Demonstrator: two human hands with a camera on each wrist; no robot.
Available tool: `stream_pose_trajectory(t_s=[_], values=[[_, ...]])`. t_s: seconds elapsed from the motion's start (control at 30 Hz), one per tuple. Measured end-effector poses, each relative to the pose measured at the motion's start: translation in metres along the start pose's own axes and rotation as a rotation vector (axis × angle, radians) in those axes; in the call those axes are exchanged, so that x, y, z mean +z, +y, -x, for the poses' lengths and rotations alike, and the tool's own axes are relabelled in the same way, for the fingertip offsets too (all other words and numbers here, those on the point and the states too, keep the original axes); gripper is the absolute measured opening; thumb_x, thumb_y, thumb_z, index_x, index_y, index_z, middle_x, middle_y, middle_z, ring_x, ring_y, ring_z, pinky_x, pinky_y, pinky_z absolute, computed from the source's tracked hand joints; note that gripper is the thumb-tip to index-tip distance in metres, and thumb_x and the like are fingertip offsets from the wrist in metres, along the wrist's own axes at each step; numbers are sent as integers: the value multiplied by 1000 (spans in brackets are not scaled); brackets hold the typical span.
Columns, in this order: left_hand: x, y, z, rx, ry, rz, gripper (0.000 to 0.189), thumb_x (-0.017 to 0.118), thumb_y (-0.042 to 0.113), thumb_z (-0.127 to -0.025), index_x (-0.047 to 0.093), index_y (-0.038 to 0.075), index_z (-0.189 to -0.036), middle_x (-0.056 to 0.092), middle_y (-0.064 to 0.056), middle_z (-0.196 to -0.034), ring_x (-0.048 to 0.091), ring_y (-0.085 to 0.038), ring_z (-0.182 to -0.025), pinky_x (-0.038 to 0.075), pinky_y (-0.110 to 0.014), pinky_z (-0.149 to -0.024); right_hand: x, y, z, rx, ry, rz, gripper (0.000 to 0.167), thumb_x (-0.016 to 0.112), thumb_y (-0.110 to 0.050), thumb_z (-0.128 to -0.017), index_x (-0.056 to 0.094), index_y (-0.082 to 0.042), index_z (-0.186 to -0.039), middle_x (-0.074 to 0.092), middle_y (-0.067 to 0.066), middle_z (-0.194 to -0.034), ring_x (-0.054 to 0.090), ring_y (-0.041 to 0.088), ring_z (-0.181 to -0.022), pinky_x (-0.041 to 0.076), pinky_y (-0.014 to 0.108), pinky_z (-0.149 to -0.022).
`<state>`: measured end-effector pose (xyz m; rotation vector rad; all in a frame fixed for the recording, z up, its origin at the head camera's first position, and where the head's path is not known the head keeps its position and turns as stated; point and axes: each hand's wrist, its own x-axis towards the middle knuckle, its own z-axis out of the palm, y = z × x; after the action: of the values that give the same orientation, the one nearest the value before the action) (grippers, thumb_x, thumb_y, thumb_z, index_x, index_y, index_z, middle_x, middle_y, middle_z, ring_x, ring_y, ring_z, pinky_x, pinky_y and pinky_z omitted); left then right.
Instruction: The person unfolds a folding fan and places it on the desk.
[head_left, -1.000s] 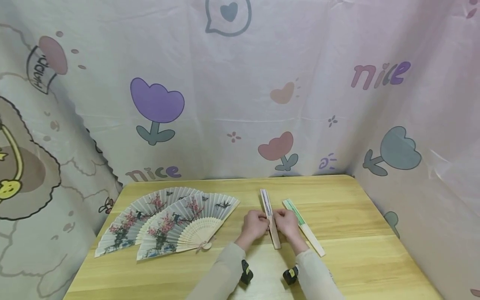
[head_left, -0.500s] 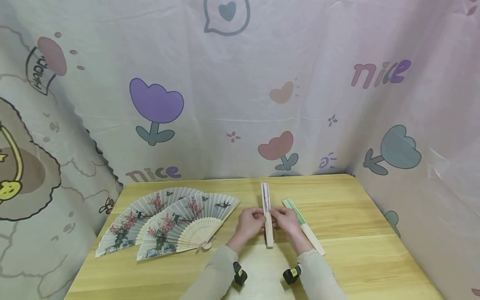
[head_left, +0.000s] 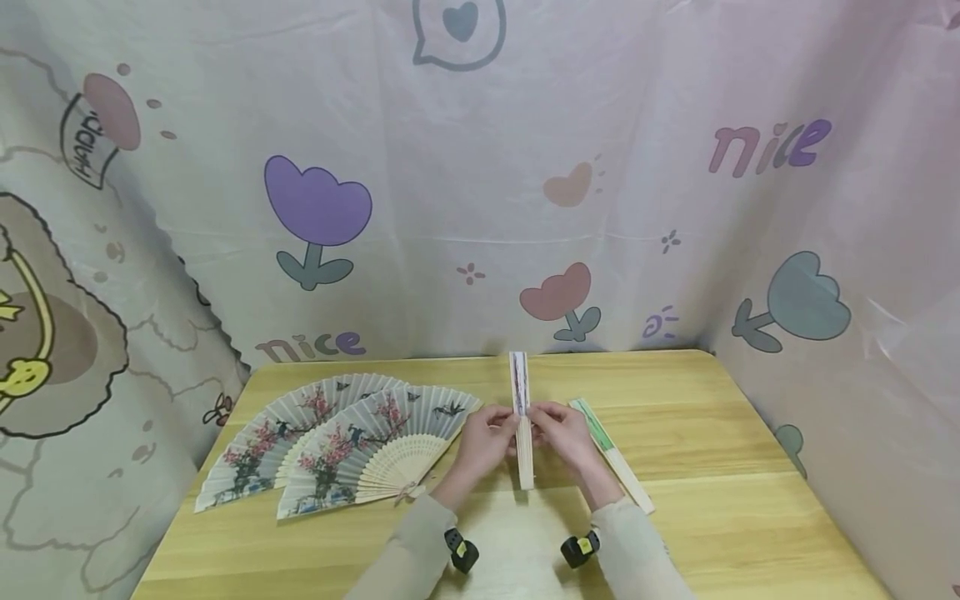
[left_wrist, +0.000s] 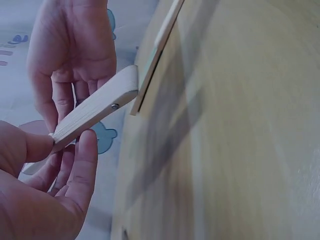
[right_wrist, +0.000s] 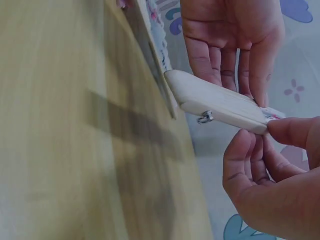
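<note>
A folded hand fan (head_left: 524, 454) with pale wooden ribs and a purple-and-white leaf edge is held upright-ish between both hands, above the table. My left hand (head_left: 483, 442) pinches its left side near the middle, thumb on top. On the opposite side my right hand (head_left: 566, 435) pinches it the same way. In the left wrist view the fan's wooden end (left_wrist: 107, 100) shows a metal rivet; the right wrist view shows a small metal loop (right_wrist: 205, 117) at that end. To the right lies another folded fan (head_left: 626, 479), with a green leaf.
Two spread fans with blossom pictures lie at left, the front fan (head_left: 375, 454) overlapping the rear fan (head_left: 247, 450). The wooden table (head_left: 720, 533) meets a patterned cloth (head_left: 442, 167) behind and on both sides.
Both hands have lifted the folded fan off the table and shifted it slightly left. It has turned from slanting to nearly straight. The other fans have stayed put.
</note>
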<state>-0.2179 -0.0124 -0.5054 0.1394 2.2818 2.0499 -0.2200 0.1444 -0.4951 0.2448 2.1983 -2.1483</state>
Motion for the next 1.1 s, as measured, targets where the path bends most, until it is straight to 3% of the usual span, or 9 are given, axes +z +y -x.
stream_pose_trajectory(t_s=[0.3,0.43,0.73,0.97,1.1], values=[[-14,14,3,-2,6,-29,22,66,9,-103,70,-9,-117,72,-20,-101,69,-12,-70,71,-49,-75,9,-10,3,-53,-65,-22,27,70,-8,-100,69,12,-117,74,3,-84,65,12,-70,63,25,-66],[-19,16,3,11,8,-31,23,66,10,-104,71,-7,-118,73,-21,-103,71,-14,-77,71,-47,-76,12,-12,3,-57,-82,-50,24,69,-5,-100,70,12,-116,74,3,-83,66,12,-70,64,25,-65],[-27,16,7,12,-15,27,28,62,13,-106,68,-8,-124,72,-27,-116,75,-27,-96,70,-45,-83,18,-17,4,-57,-67,-54,24,70,-5,-98,70,12,-116,75,4,-82,65,13,-69,63,23,-62],[-27,16,8,8,-13,50,27,61,10,-107,68,-10,-123,72,-28,-116,75,-26,-95,70,-37,-81,20,-18,5,-64,-61,-63,25,71,-5,-98,70,13,-115,74,4,-80,64,13,-68,60,21,-59],[-29,15,9,11,-10,73,29,59,9,-107,65,-12,-127,71,-30,-117,76,-27,-93,71,-39,-81,21,-19,6,-53,-30,-72,26,71,-4,-97,69,14,-115,72,3,-77,63,12,-66,60,20,-58]])
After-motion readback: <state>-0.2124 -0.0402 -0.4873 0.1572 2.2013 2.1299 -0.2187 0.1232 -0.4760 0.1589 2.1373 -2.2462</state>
